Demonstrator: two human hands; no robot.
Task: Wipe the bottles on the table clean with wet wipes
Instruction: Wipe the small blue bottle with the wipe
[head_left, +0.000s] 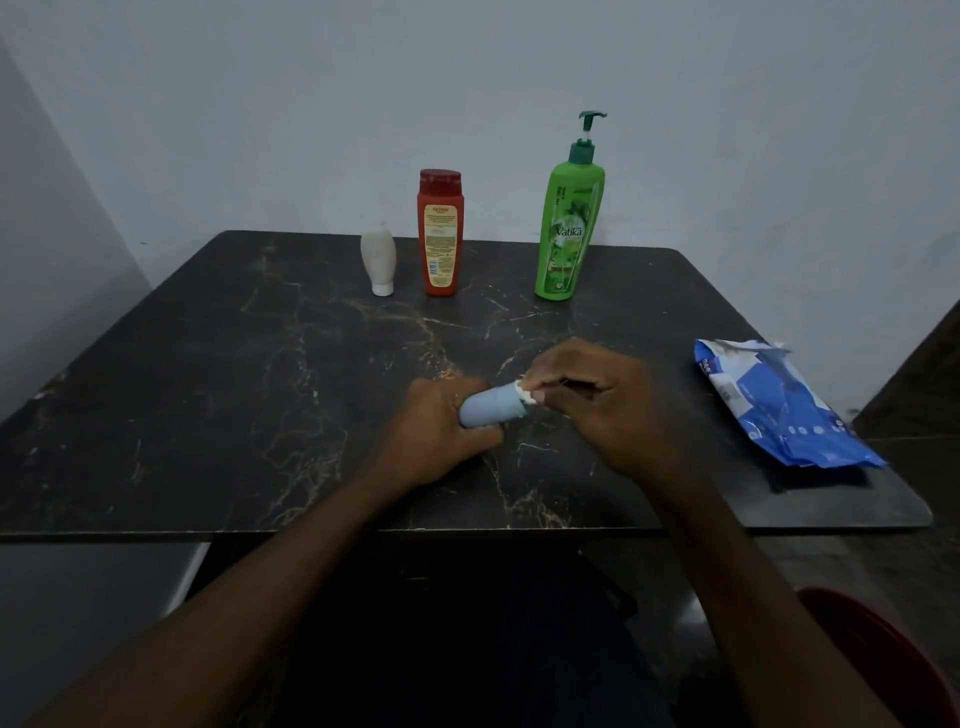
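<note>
My left hand (434, 431) grips a small pale blue bottle (488, 408), held on its side low over the middle of the dark marble table (208, 389). My right hand (602, 402) pinches a bunched white wet wipe (523, 393) against the bottle's right end. Three more bottles stand upright near the far edge: a small white one (378, 262) resting on its cap, a red one (440, 234) and a tall green pump bottle (568, 228).
A blue and white wet wipes pack (779, 405) lies near the table's right edge. A pale wall runs just behind the table. A red object (883, 654) sits low at the right, below the tabletop.
</note>
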